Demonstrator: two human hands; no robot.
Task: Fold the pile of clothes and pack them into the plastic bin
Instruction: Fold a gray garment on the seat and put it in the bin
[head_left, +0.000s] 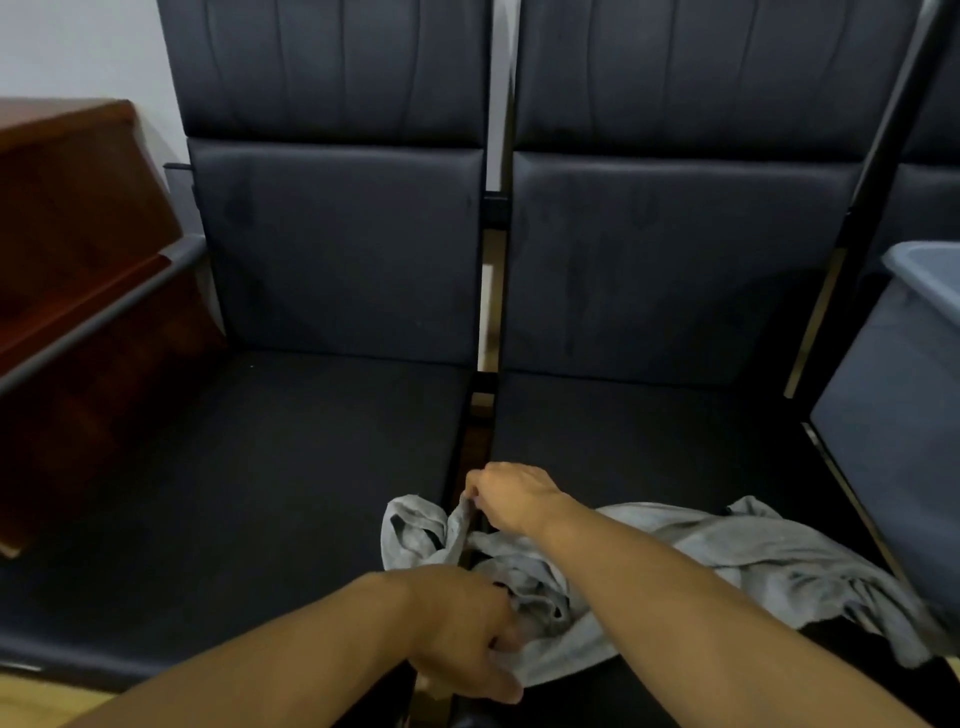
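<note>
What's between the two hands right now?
In the head view, bunched grey garment spans between the left hand and right hand; both grip it.

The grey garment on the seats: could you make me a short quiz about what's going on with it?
1. True or false: both hands grip the grey garment.
2. Where is the plastic bin? A) far left B) far right C) between the seats
3. Fill in: the garment lies crumpled, not yet ____.

Key: 1. True: the left hand and the right hand each hold cloth. 2. B. 3. folded.
</note>
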